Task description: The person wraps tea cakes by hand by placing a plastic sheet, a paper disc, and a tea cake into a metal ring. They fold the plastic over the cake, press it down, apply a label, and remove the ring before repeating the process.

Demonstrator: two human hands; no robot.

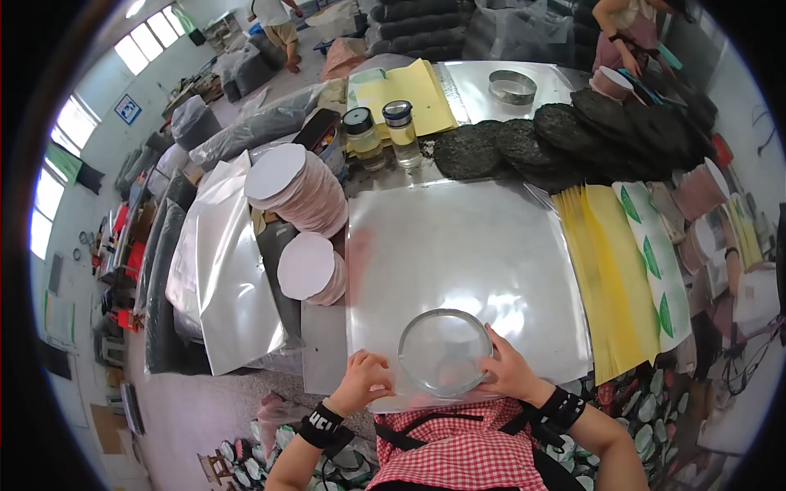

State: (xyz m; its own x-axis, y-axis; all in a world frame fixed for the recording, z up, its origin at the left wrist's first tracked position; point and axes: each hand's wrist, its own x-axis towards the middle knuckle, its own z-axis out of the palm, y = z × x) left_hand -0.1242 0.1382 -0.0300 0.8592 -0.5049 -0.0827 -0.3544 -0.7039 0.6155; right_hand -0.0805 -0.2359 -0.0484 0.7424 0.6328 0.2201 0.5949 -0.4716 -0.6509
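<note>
A round metal ring (444, 313) stands on a shiny clear sheet (458, 245) at the front of the table. My right hand (509, 365) grips the ring's right side, thumb and fingers on its wall. Left of the ring, my left hand (366, 380) is at the sheet's front edge with its fingers curled together. Whatever those fingers may hold is too small to make out. The ring shows only the sheet through its middle.
Stacks of round pale paper discs (307, 270) stand to the left. Dark round pressed cakes (499, 147) lie behind the sheet, beside two lidded bottles (400, 135). Yellow sheets (610, 278) lie right. Another metal ring (512, 87) is farther back. A person (626, 41) works at the far right.
</note>
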